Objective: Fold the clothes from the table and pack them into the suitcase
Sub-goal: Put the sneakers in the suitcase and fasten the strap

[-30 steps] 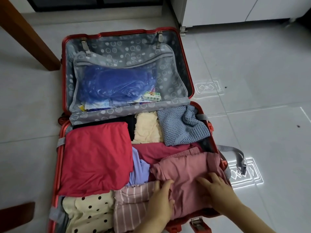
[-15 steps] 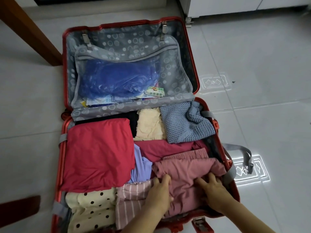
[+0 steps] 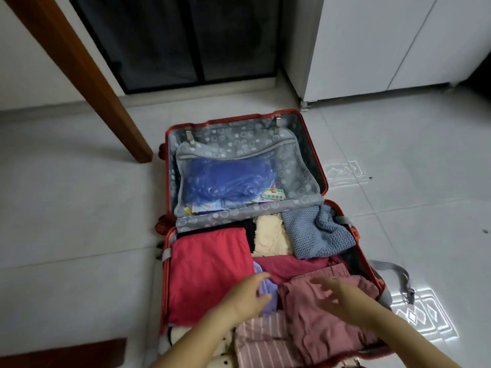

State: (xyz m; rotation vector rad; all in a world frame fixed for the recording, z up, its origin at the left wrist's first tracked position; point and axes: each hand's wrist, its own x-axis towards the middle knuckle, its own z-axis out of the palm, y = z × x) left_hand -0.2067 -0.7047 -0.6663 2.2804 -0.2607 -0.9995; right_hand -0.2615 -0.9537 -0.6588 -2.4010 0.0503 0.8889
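Your left hand (image 3: 247, 296) is over the near half of the open suitcase (image 3: 163, 282), towards its middle. The fingers are loosely bent, the thumb is set apart from them, and they grip nothing. Your right hand (image 3: 342, 296) is beside it, nearer the suitcase's right rim, palm down with the fingers spread and relaxed, also holding nothing. Both hands are blurred, so whether either touches what is below it cannot be told. They are near each other but apart. Your bare left forearm (image 3: 191, 338) comes in across the suitcase's near left corner, angling up and right. Your bare right forearm (image 3: 403, 333) crosses the near right corner, angling up and left.
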